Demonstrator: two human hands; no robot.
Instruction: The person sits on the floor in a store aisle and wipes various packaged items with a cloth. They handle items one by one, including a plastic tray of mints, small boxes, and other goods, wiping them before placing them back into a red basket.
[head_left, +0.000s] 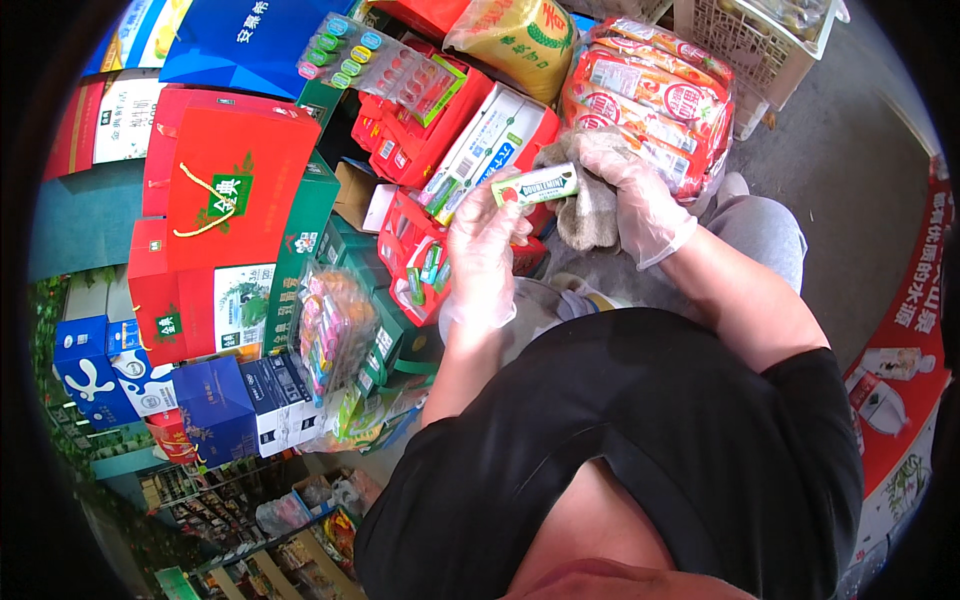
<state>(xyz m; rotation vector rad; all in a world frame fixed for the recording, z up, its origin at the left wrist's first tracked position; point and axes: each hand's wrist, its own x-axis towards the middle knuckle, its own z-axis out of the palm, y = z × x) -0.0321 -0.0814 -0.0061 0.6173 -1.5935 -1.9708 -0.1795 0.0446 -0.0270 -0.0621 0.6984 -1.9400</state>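
Both my hands wear clear plastic gloves. Between the thumb and fingers of my left hand (484, 240) is a small white and green Doublemint pack (536, 185) with a red fruit printed on it. My right hand (626, 184) grips a grey-brown cloth (589, 214), which hangs down beside the pack's right end. Left of my left hand, a red bag (401, 247) lies open with several small green packs (429, 270) inside. Just beyond my hands stands a white and green carton (480, 139).
Red-wrapped food packs (649, 97) are bundled beyond my right hand. A yellow printed sack (525, 45) and a white plastic crate (780, 49) stand farther back. At left are stacked gift boxes (232, 180) and a clear tub of colourful sticks (334, 330). Grey floor (832, 180) shows at right.
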